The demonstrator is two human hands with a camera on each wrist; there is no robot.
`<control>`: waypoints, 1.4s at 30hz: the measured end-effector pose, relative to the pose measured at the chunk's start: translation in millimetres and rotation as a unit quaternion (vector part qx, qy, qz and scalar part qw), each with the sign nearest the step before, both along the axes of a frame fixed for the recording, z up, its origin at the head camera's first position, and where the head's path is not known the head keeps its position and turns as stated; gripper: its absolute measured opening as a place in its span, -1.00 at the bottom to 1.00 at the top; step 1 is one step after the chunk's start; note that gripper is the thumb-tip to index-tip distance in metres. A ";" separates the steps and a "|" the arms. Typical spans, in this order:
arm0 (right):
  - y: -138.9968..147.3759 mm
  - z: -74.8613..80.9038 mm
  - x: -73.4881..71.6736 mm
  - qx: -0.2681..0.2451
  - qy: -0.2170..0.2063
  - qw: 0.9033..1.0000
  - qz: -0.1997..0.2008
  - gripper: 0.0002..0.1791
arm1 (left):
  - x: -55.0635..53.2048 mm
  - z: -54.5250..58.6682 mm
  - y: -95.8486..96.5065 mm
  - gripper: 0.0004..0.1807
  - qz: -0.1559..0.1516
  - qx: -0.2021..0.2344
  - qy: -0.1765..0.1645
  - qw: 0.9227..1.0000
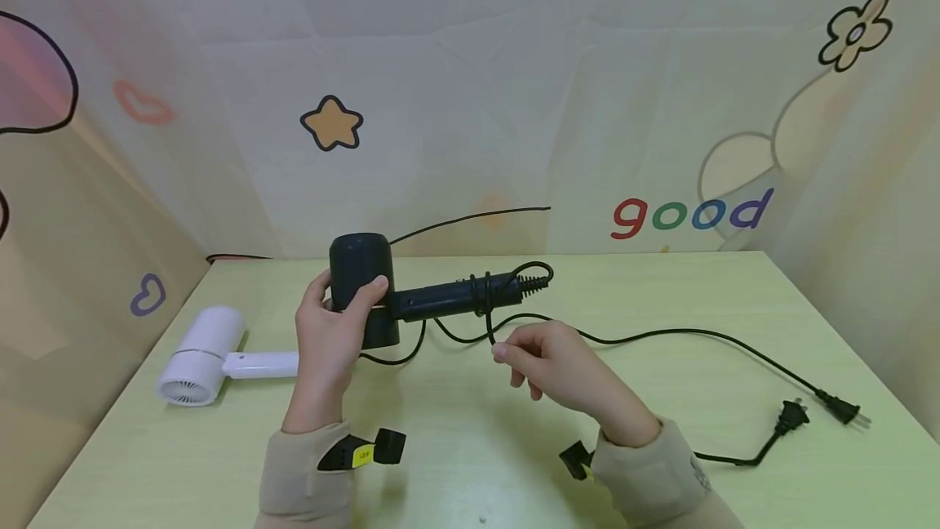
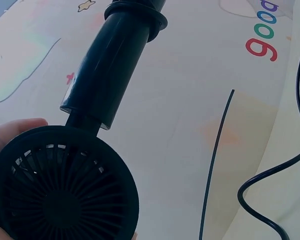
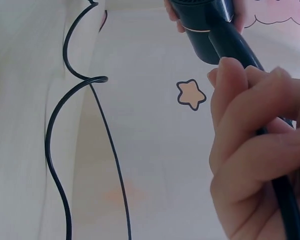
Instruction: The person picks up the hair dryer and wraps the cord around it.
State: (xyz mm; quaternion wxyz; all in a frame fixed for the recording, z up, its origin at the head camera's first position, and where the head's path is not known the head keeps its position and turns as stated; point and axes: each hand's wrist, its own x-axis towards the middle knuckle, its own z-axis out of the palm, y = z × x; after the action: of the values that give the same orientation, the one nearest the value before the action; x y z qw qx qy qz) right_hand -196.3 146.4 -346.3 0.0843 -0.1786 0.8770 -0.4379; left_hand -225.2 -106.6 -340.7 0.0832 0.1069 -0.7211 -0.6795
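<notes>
My left hand [image 1: 330, 325] grips a black hair dryer [image 1: 362, 268] by its barrel, raised over the table with its handle pointing right. In the left wrist view the dryer's round slotted grille [image 2: 62, 205] faces the camera. A black cord [image 1: 488, 308] loops from the handle's ribbed end and winds around the handle. Below the handle, my right hand [image 1: 554, 366] pinches this cord between thumb and index finger. The right wrist view shows the cord [image 3: 285, 205] passing through the curled fingers. A white hair dryer [image 1: 213, 353] lies at the table's left, partly hidden by my left arm.
Across the table [image 1: 455, 464] a second black cord [image 1: 683, 331] runs to a two-pin plug [image 1: 840, 408] at the right. Another plug [image 1: 793, 415] lies close to it, its cord passing behind my right sleeve. A patterned cloth [image 1: 470, 121] hangs behind the table.
</notes>
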 end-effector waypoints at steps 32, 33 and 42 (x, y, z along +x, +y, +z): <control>8.2 -12.4 -16.4 -0.028 -0.083 0.996 -0.031 -0.61 | 2.6 6.0 -4.8 -0.34 -0.078 0.032 -0.029 0.996; 8.2 -12.3 -16.2 -0.025 -0.084 0.995 -0.036 -0.60 | 2.5 5.8 -5.2 -0.35 -0.081 0.033 -0.028 0.996; 8.0 -9.4 -16.2 -0.004 -0.061 0.995 -0.080 -0.75 | 3.1 4.5 -7.6 -0.39 -0.115 0.031 -0.024 0.993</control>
State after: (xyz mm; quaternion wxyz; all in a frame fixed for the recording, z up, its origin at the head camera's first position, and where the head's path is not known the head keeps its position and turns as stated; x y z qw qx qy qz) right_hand -212.6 154.4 -355.7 0.1020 -0.0813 0.8801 -0.4565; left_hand -222.2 -114.3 -336.1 -0.0157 0.0421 -0.7092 -0.7036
